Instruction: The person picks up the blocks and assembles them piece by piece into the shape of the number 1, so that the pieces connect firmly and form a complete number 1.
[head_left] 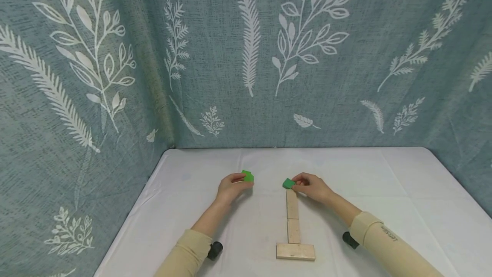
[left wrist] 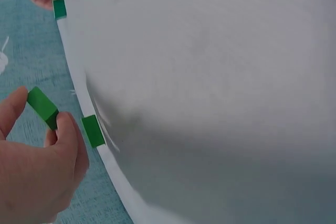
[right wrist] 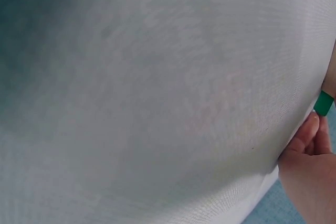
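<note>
My left hand pinches a small green block between thumb and fingers, above the table. A second green block lies on the white cloth just beyond it in the left wrist view; the two overlap in the head view. My right hand holds a darker green block by its right corner, thumb and fingertips together. That block sits at the far end of a line of wooden planks: a far plank, a nearer plank end to end with it, and a crosswise plank closest to me.
A white cloth covers the table. Black cylindrical pieces show beside each forearm, the left piece and the right piece. A blue-green curtain with white leaf prints hangs behind and along the sides.
</note>
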The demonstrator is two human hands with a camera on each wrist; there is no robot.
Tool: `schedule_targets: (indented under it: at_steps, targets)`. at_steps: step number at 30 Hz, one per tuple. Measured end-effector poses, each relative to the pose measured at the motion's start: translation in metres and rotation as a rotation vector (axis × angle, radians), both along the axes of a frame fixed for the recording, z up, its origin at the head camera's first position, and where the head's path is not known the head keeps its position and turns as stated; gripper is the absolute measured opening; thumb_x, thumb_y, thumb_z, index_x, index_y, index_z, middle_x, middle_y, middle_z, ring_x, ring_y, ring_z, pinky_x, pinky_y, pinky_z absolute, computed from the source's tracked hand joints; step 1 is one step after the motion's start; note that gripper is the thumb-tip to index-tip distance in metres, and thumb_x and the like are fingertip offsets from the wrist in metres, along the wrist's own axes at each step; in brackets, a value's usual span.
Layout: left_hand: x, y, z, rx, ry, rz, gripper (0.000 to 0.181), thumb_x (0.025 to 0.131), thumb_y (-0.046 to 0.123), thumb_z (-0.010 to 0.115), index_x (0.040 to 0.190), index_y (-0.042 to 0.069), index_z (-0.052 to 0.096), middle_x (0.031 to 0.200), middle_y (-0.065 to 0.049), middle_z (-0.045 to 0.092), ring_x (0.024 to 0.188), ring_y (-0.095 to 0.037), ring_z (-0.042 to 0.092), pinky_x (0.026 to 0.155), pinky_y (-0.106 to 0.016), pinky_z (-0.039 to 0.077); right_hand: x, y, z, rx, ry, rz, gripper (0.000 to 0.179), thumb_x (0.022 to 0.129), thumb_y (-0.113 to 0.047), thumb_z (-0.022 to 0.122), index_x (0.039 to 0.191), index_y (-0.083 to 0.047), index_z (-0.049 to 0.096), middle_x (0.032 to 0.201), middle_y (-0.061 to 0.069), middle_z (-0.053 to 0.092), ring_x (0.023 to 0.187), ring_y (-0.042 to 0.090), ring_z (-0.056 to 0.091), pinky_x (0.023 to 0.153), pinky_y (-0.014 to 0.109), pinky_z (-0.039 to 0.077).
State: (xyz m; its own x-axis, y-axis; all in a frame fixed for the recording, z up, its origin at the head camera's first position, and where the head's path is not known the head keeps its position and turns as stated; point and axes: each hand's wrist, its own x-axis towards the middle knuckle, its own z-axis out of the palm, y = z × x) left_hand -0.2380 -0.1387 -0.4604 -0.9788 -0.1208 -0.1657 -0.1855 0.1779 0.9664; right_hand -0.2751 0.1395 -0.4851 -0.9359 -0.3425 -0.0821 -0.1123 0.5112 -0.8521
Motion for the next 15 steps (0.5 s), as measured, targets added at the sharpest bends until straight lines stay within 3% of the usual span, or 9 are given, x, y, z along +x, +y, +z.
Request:
schedule_targets:
  at_steps: [15]
  targets:
    - [-0.007, 0.026, -0.005, -0.119, 0.041, -0.182, 0.047, 0.079, 0.012, 0.080, 0.120, -0.001, 0.063, 0.116, -0.014, 0.063, 0.107, -0.029, 0.061, 0.087, -0.039, 0.050, 0.001, 0.000, 0.000, 0.001, -0.006, -0.012, 0.029, 0.093, -0.021, 0.066, 0.115, -0.001, 0.063, 0.088, 0.003, 0.056, 0.079, 0.016, 0.048, 0.069, 0.031, 0.042]
